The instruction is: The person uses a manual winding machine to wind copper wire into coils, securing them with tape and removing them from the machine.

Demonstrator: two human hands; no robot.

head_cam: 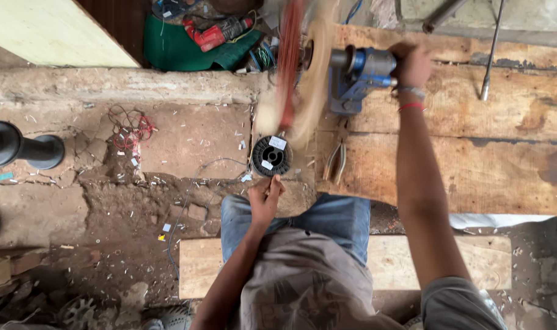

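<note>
Here, right hand (pixel 413 64) gripping blue winder (pixel 358 76) crank, left hand (pixel 265 198) pinching wire beside black spool (pixel 271 156), wheel (pixel 300 73) blurred.

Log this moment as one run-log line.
left hand: pinching wire by black wire spool | right hand: on blue hand-crank winder | blurred spinning wooden former | grey pliers

— Where's the right hand (pixel 413 64)?
— Up on the blue winder (pixel 359 76), gripping its handle end on the wooden bench (pixel 474 159).
— And the wheel (pixel 300 73)?
— Blurred, red and tan, just left of the winder.
— The left hand (pixel 265 197)?
— Closed at the knee, just below the black spool (pixel 271 155); I can't tell what it pinches.
— Anything else nearby?
— Pliers (pixel 335 162) lie beside the spool, a red drill (pixel 214 33) farther up.
</note>
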